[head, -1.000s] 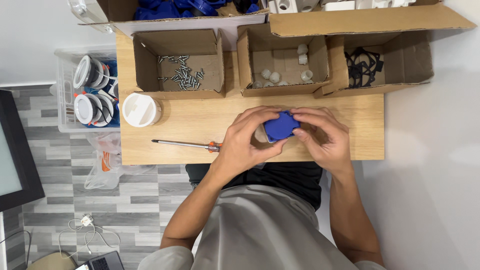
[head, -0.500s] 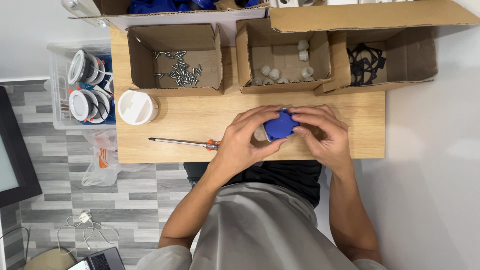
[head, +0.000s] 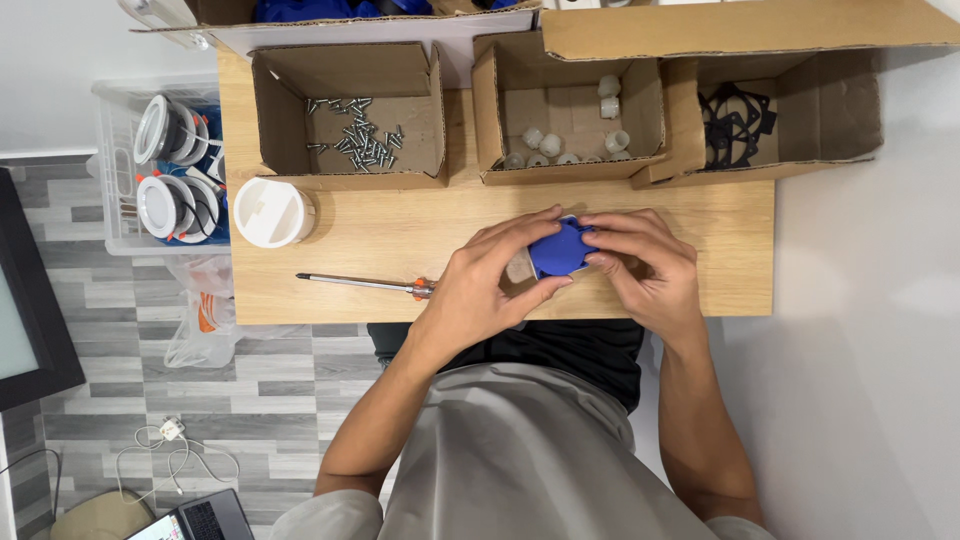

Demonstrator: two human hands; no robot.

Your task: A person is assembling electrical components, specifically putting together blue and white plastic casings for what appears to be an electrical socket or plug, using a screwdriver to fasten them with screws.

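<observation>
Both of my hands wrap a small blue plastic part point(head: 560, 250) just above the near edge of a wooden table point(head: 400, 235). My left hand point(head: 490, 285) cups it from the left, fingers curled over its top and thumb under it. My right hand point(head: 645, 265) grips its right side with the fingertips on the blue face. A pale piece shows beneath the blue part between my hands. A screwdriver point(head: 365, 284) with an orange collar lies on the table just left of my left hand.
Three open cardboard boxes stand along the table's far side: one with screws point(head: 352, 135), one with small white fittings point(head: 565, 150), one with black gaskets point(head: 738, 120). A white round cap point(head: 270, 212) sits at the left. A clear bin of round lamps point(head: 170, 170) stands beside the table.
My hands stay closed on the blue part in much the same place; the fingers have shifted slightly around it. The view has tilted a little.
</observation>
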